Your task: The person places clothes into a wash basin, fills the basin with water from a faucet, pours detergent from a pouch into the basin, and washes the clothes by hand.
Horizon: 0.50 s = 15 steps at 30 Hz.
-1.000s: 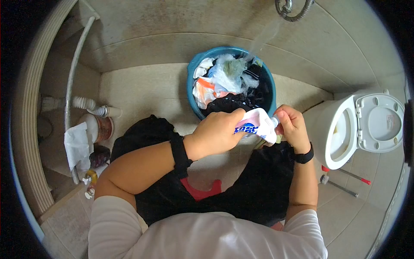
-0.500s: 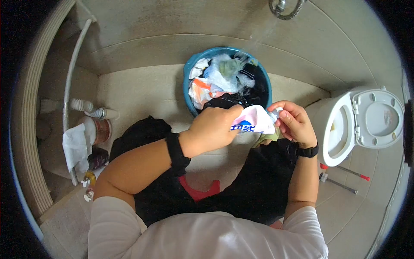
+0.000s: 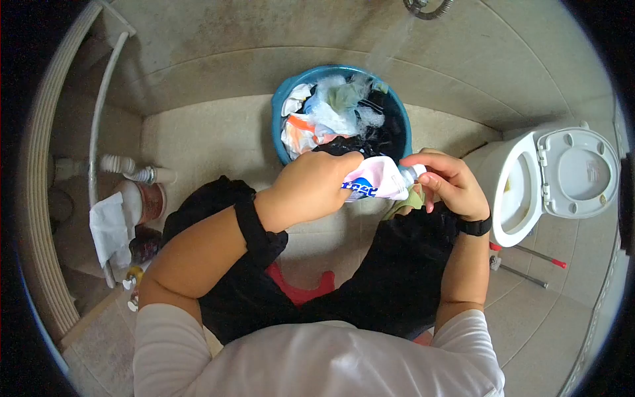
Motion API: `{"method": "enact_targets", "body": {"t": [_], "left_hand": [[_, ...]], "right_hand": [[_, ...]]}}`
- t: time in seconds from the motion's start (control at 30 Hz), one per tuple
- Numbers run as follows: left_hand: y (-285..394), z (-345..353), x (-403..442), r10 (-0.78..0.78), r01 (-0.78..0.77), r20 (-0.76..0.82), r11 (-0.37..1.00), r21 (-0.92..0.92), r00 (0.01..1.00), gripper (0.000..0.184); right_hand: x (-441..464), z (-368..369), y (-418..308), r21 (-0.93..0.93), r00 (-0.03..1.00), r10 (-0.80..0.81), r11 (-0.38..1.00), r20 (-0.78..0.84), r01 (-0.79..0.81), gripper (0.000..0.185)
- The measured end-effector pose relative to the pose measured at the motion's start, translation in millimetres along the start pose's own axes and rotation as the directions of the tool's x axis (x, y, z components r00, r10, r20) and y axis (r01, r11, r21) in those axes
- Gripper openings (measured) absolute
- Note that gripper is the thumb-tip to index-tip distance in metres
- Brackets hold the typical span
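Observation:
My left hand (image 3: 311, 185) is closed round a soft pink-and-white pouch (image 3: 376, 177) with blue lettering, which looks like a detergent refill. The pouch lies sideways in the air, its pale spout and cap (image 3: 413, 173) pointing right. Around that cap are the thumb and forefinger of my right hand (image 3: 453, 185), while the other fingers curl below. Just beyond my hands sits a blue basin (image 3: 276, 122) filled with wet clothes (image 3: 317, 119), white, orange, green and black, with suds on top.
Water sprays down from a shower fitting (image 3: 426, 8) on the wall. At right stands a toilet (image 3: 522, 185) with its lid up, and rods with red ends (image 3: 542, 258) lie by it. Tubs and bottles (image 3: 152, 202), a hose (image 3: 119, 163) and a rail (image 3: 99, 132) are at left.
The view has shifted slightly, so most things sit a little further left and higher. My right fingers have shifted around the cap, and more of it shows. My left hand keeps its grip.

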<state>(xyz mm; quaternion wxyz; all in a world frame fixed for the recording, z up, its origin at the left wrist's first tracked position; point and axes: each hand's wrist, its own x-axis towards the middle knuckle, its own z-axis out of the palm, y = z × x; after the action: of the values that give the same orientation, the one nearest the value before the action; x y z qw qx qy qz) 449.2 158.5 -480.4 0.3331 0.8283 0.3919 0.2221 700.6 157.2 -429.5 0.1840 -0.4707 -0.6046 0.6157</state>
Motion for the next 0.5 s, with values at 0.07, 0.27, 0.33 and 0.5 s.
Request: {"method": "enact_targets", "body": {"t": [0.07,0.27,0.33,0.5], "left_hand": [[1,-4,0,-0.036,0.037,0.039,0.999,-0.033,0.999,0.02],[-2,-3,-4,-0.024,0.024,0.087,1.0,0.01,0.996,0.017],[-1,-4,-4,-0.009,0.01,0.103,1.0,-0.004,0.995,0.017],[-4,-3,-5,0.003,-0.002,0.063,1.0,-0.002,0.998,0.018]], "right_hand": [[2,2,3,0.029,0.992,-0.125,0.992,0.01,0.125,0.025],[0,8,0,-0.122,0.998,-0.033,0.992,0.061,0.041,0.024],[1,8,5,-0.222,1.0,0.031,0.975,0.002,-0.029,0.037],[10,8,32,-0.378,0.99,0.043,0.921,-0.136,-0.092,0.044]]}}
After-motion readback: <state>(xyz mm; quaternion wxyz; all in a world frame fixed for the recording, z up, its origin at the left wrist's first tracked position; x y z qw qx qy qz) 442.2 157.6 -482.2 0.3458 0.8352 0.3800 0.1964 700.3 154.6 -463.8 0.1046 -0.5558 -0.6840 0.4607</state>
